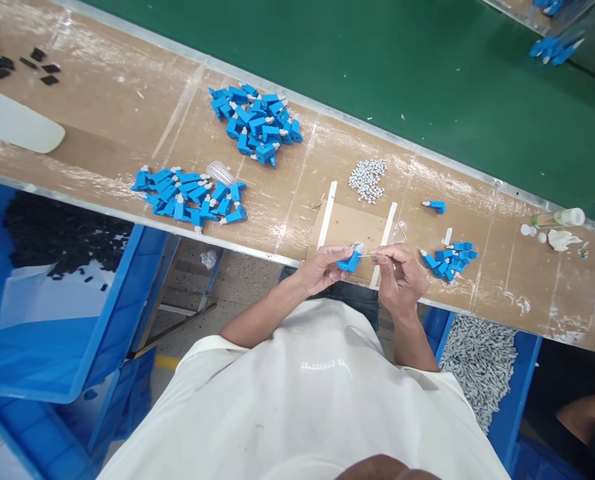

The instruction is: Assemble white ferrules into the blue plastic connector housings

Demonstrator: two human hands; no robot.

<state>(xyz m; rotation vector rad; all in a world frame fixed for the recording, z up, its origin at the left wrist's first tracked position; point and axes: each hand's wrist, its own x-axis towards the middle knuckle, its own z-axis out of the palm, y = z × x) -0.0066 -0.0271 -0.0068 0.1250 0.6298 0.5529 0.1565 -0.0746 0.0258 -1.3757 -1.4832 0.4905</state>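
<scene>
Pinched in my left hand point(321, 271) is a small blue plastic part point(348, 263) with a pale piece on top. My right hand point(403, 277) has its fingers closed on a thin wooden toothpick point(368, 255), whose tip meets the blue part. Both hands are over the front edge of a cardboard pad point(353, 227) with white tape strips on it. Just beyond the pad lies a pile of small grey pieces point(368, 180). A small pile of blue parts point(450, 261) lies to the right of my right hand.
Two larger piles of blue parts point(257, 123) are on the bench to the left. A toothpick jar point(560, 218) lies at the right. Behind the bench runs a green surface point(327, 47). Blue bins hold black pieces point(67, 227) and grey pieces point(477, 360). Someone's arm point(590, 417) shows lower right.
</scene>
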